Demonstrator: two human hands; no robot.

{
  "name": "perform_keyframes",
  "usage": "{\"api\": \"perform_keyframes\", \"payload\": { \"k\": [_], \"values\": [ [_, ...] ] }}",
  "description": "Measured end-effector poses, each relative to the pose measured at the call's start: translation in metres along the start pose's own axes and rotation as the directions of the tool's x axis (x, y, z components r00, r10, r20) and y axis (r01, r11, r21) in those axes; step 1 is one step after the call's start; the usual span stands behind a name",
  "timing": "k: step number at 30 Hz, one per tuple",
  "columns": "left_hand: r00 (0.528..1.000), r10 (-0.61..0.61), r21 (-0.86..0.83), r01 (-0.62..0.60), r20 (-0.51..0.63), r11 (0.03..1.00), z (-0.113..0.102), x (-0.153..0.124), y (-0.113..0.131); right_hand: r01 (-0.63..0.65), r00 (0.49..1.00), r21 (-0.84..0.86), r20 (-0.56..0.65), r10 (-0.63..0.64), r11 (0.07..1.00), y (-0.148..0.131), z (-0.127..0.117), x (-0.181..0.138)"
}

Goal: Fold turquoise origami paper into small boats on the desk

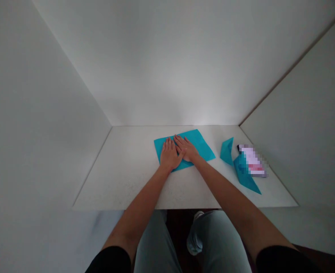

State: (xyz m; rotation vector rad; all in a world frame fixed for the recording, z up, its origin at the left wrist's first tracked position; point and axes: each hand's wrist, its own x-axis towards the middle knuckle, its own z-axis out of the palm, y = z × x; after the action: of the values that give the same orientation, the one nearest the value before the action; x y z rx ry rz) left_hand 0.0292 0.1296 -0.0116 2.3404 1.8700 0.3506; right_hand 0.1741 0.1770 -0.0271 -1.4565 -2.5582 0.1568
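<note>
A sheet of teal paper [202, 148] lies flat on the white table, turned slightly askew. Both of my hands press on it, palms down. My left hand [169, 154] rests on the paper's left part with fingers stretched toward the far edge. Beside it, my right hand [186, 148] lies flat and angled to the left, its fingertips near the sheet's far edge. The two hands touch or overlap around the left thumb. They cover the middle of the paper, and neither grips anything.
To the right lies a folded teal paper piece [227, 151], with another pointed teal paper piece [245, 176] nearer me. A phone-like object [254, 161], blurred out, sits by the right wall. White walls enclose the table [121, 163] at the back and both sides.
</note>
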Motion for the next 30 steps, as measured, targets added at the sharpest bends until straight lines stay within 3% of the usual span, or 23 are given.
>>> {"api": "perform_keyframes", "payload": {
  "k": [4,13,20,25,30],
  "values": [
    [0.999,-0.041,0.007,0.041,-0.011,0.999,-0.005,-0.009,-0.012,-0.044,0.999,0.005,0.011,0.044,0.999,0.010,-0.003,0.002],
    [0.999,-0.044,0.039,0.044,0.000,0.998,-0.009,-0.021,-0.025,-0.067,0.997,-0.016,0.027,0.067,0.998,0.076,-0.015,-0.012],
    [0.999,-0.043,0.056,0.042,0.017,0.998,-0.012,-0.023,-0.025,0.033,0.999,-0.012,0.024,-0.033,0.999,0.083,-0.017,-0.009],
    [0.999,-0.042,0.052,0.041,0.023,0.998,-0.015,-0.023,-0.025,0.009,1.000,-0.026,-0.008,-0.009,1.000,0.091,-0.027,-0.013],
    [0.999,-0.043,0.047,0.042,0.033,0.998,-0.016,-0.022,-0.025,-0.047,0.985,0.021,-0.165,0.049,0.999,0.058,-0.036,-0.012]
  ]
}}
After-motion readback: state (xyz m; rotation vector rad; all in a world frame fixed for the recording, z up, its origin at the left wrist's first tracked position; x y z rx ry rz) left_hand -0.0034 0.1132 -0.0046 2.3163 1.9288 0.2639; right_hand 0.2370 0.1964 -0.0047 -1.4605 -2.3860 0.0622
